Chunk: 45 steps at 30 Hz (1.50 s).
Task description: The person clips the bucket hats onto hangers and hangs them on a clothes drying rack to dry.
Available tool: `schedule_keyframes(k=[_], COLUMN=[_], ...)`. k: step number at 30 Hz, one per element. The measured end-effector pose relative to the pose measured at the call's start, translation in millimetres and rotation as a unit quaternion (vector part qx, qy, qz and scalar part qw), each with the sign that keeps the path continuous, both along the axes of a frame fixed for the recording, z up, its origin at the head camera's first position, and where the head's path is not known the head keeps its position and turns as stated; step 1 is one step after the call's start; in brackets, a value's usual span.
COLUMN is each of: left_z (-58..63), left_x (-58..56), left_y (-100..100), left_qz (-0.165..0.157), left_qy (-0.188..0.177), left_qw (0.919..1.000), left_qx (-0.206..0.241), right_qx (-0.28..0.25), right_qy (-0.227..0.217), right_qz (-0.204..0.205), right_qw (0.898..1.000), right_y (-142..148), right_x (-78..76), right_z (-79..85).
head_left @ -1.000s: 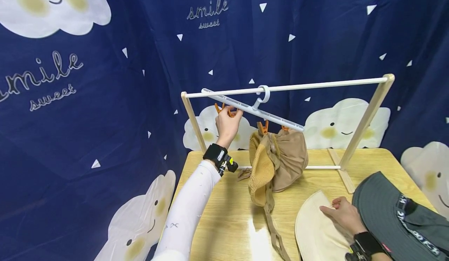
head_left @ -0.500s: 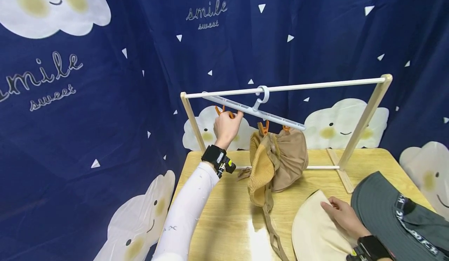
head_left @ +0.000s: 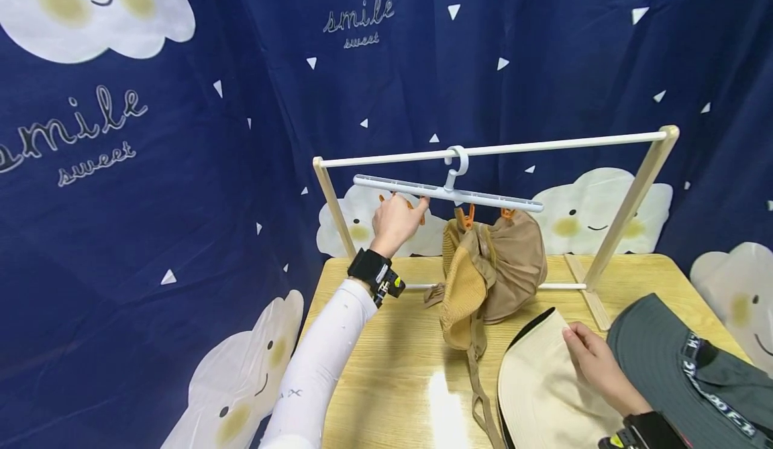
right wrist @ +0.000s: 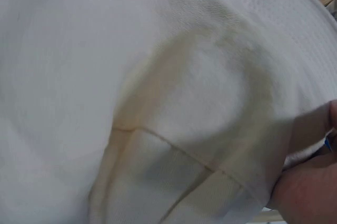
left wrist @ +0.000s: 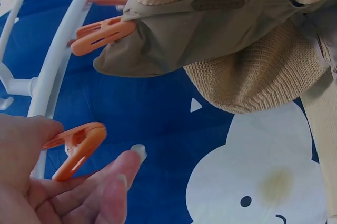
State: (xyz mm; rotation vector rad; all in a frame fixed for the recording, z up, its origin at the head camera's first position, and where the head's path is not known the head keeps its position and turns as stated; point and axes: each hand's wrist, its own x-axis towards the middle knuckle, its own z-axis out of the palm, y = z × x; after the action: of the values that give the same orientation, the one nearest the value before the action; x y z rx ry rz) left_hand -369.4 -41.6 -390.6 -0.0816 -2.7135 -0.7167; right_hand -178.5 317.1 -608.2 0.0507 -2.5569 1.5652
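Note:
My left hand [head_left: 395, 224] is just under the left part of a white hanger [head_left: 489, 200] hooked over the rack's top bar. Its thumb and fingers pinch an orange clip [left wrist: 87, 148], clearest in the left wrist view. Further right, orange clips [left wrist: 102, 34] hold a tan and brown hat [head_left: 516, 268], whose strap trails to the table. My right hand [head_left: 598, 365] grips the edge of a cream bucket hat [head_left: 543, 388], thumb on the outside. A dark lining shows along the hat's edge. In the right wrist view, cream cloth [right wrist: 63, 77] fills most of the picture.
A drying rack with a white top bar [head_left: 580, 143] and wooden legs [head_left: 631, 204] stands on the wooden table [head_left: 386, 368]. A dark grey hat [head_left: 652, 348] with a lettered band lies at the right. A navy curtain [head_left: 241, 187] hangs behind and to the left.
The hanger has swung closer to level, its left end lower and right end higher. The tan and brown hat has shifted right. My right hand has raised the cream hat's edge, exposing dark lining.

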Motion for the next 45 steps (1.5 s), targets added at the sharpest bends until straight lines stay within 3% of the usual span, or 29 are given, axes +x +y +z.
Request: schedule_keyframes(k=[6, 11, 22, 27, 33, 36, 45], left_z=[-1.5, -5.2, -8.7, -9.3, -6.7, -5.1, -4.1], left_x=[2.4, 1.4, 1.1, 3.6, 4.6, 6.2, 10.4], left_y=[2, 2, 4, 3, 3, 3, 4], left_qz=[-0.008, -0.010, -0.019, -0.029, -0.039, -0.043, -0.065], left_qy=[-0.018, -0.016, -0.026, -0.037, -0.035, -0.040, -0.053], left_qw=[0.9998, 0.9998, 0.9995, 0.9989, 0.9986, 0.9982, 0.9963], left_qx=[-0.008, -0.005, 0.007, -0.001, 0.000, 0.002, -0.020], right_qx=[-0.097, -0.185, -0.256, -0.295, -0.361, -0.394, -0.447], right_qy=[0.049, 0.073, 0.096, 0.077, 0.052, 0.047, 0.006], right_qz=[0.023, 0.065, 0.150, 0.204, 0.264, 0.265, 0.172], right_qw=[0.994, 0.978, 0.950, 0.930, 0.893, 0.879, 0.878], right_y=[-15, -42, -114, -147, -192, -213, -258], right_x=[3.4, 10.1, 15.5, 13.8, 10.0, 5.0, -23.5], right_z=[25.5, 50.1, 80.5, 81.0, 74.5, 72.6, 73.0])
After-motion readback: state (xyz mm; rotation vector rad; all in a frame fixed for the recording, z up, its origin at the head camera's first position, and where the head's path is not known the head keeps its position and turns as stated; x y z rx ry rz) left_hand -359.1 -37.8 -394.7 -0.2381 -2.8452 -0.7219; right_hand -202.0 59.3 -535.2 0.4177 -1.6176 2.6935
